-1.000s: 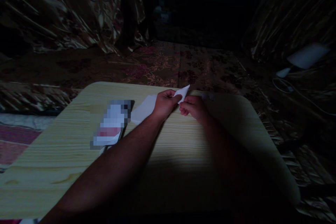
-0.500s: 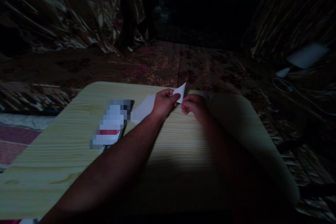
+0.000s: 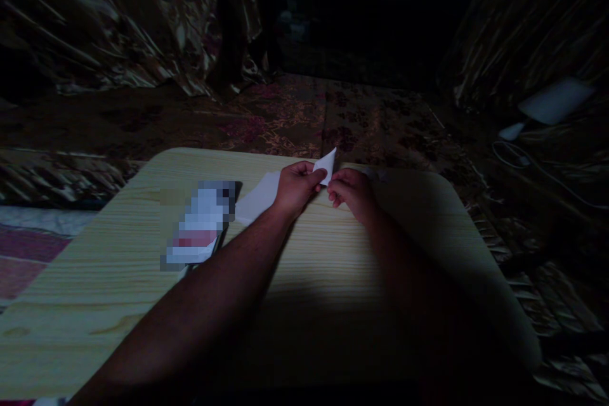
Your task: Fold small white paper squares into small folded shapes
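A small white piece of folded paper [image 3: 325,166], its pointed corner upward, is pinched between the thumb and fingers of my left hand [image 3: 299,187] near the table's far edge. My right hand [image 3: 351,191] is closed at the paper's lower right edge, with thumb and fingertips pressed together; the fingertips seem to touch that edge. More white paper [image 3: 259,196] lies flat on the table, partly covered by my left hand and forearm.
The light wooden table [image 3: 323,292] has rounded corners. A blurred-out, pixelated flat item [image 3: 202,219] lies left of my left forearm. Beyond are patterned cloth [image 3: 290,114] and shiny curtains [image 3: 157,19]. A white object with a cable [image 3: 556,101] stands at the right.
Both hands keep almost the same place around the folded paper. My right fingers have shifted very slightly, and the whole view has moved a little.
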`<state>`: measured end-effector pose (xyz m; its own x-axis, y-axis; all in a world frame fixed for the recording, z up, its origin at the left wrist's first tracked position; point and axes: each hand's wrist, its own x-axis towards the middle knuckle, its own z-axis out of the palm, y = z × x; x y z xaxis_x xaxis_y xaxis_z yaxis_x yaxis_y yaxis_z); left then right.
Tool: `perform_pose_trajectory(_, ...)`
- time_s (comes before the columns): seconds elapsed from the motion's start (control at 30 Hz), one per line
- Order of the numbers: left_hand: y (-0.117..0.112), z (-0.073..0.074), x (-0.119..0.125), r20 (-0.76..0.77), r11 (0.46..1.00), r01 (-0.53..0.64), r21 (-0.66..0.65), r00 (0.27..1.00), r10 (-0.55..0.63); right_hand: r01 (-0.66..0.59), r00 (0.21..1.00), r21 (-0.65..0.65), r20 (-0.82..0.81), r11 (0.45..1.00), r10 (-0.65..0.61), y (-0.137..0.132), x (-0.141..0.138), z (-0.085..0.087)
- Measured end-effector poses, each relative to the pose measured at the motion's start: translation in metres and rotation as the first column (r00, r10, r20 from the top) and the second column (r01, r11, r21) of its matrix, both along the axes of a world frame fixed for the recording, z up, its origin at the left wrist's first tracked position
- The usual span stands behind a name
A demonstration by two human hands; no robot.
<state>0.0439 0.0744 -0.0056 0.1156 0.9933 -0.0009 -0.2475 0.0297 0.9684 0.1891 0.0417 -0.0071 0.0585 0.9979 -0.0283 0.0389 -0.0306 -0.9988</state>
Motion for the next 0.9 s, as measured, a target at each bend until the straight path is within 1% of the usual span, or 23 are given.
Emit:
perform_pose_trajectory(0.1,0.0,0.0,0.0,-0.018,1.0,0.006,0.009,1.0,-0.006,0.151,0.988,0.106,-0.04,0.983,-0.147,-0.001,0.002,0.004)
perform_pose_trajectory(0.13,0.0,-0.001,0.0,-0.032,1.0,0.008,0.012,0.999,-0.008,0.17,0.985,0.153,-0.025,0.973,-0.169,-0.002,0.003,0.006)
perform_pose_trajectory(0.17,0.0,-0.001,0.0,-0.05,1.0,0.012,0.014,0.999,-0.011,0.162,0.986,0.185,0.009,0.969,-0.166,-0.002,0.004,0.007)
perform_pose_trajectory(0.23,0.0,-0.001,0.0,-0.089,0.999,0.032,0.018,0.996,-0.03,0.115,0.987,0.21,0.084,0.971,-0.135,-0.003,0.006,0.007)
perform_pose_trajectory(0.33,0.0,-0.002,-0.001,-0.135,0.996,0.078,0.041,0.988,-0.072,0.072,0.988,0.21,0.116,0.975,-0.097,-0.001,0.009,0.003)
perform_pose_trajectory(0.47,0.0,-0.003,-0.003,-0.185,0.989,0.129,0.07,0.976,-0.115,0.08,0.99,0.211,0.1,0.974,-0.103,0.0,0.01,-0.003)
perform_pose_trajectory(0.57,0.0,-0.004,-0.003,-0.207,0.987,0.141,0.072,0.97,-0.124,0.102,0.99,0.221,0.076,0.97,-0.121,0.0,0.01,-0.003)
perform_pose_trajectory(0.67,0.001,-0.004,-0.003,-0.205,0.988,0.144,0.062,0.97,-0.128,0.097,0.993,0.217,0.051,0.971,-0.11,-0.001,0.011,-0.002)
perform_pose_trajectory(0.77,0.002,-0.005,-0.003,-0.202,0.987,0.149,0.063,0.97,-0.133,0.071,0.992,0.181,0.094,0.981,-0.089,-0.001,0.011,-0.001)
perform_pose_trajectory(0.9,0.002,-0.005,-0.003,-0.196,0.985,0.166,0.05,0.969,-0.153,0.077,0.985,0.154,0.139,0.985,-0.099,0.002,0.012,-0.005)
